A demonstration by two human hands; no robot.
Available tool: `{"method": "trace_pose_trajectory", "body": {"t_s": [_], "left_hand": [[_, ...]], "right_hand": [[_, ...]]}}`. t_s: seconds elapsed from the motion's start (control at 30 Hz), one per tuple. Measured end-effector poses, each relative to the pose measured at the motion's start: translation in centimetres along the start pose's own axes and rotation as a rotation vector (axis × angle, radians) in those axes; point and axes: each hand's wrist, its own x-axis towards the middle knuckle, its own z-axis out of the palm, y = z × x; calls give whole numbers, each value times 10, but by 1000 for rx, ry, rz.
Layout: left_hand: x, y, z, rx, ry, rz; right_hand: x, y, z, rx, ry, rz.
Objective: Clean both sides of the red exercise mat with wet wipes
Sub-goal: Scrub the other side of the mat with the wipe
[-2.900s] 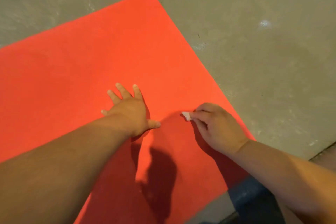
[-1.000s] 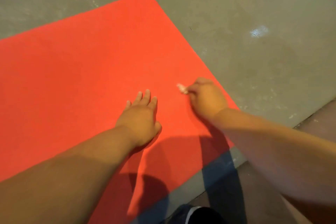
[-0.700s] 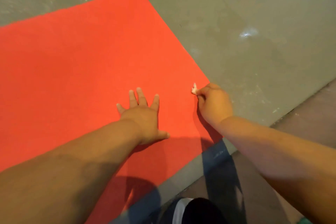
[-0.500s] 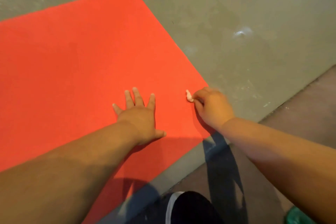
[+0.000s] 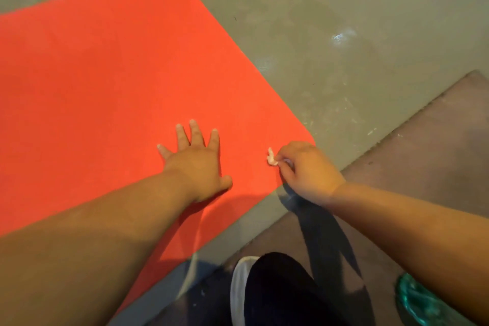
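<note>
On the grey concrete floor (image 5: 330,8), a red exercise mat (image 5: 105,74) lies flat, with one rounded corner far off and another close to the person. A brownish floor panel (image 5: 423,140) adjoins the concrete near that closer corner. A dark shoe with a white sole (image 5: 277,294) stands on the panel. Left hand (image 5: 197,164): palm down on the mat, fingers straight and spread, holding nothing. Right hand (image 5: 304,171): over the mat's nearer rounded corner, fingers curled in a pinch. A teal object (image 5: 412,302) lies partly hidden under the right forearm. Wet wipe (image 5: 271,159): a small crumpled white wad clamped in the right-hand pinch, above the mat; contact with the mat cannot be determined.
</note>
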Motion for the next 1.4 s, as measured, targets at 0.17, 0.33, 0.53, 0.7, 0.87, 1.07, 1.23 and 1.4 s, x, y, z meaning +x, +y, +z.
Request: {"method": "trace_pose_trajectory", "body": {"t_s": [0.17,0.33,0.53,0.7,0.87,1.07,1.23,1.4], "left_hand": [[-6,0,1,8,-16,16],[-8,-5,-2,32,-46,28],[-8,1,2,44,-28,6],[-13,-3,1,37,-35,20],[-14,-12,7,-23,7,58],[-32,-28,13,-89,55,152],[-39,-48,21,-109,48,219],[-40,-44,22,-149,77,190]], "right_hand": [[35,31,-21,-25,124,397],[5,31,-24,-47,87,482],[-27,-13,2,107,-48,133],[4,28,-24,126,146,437],[14,5,-16,96,107,467],[-27,-82,32,150,-228,-48],[9,8,-4,68,125,415],[-13,-66,25,61,-26,235]]}}
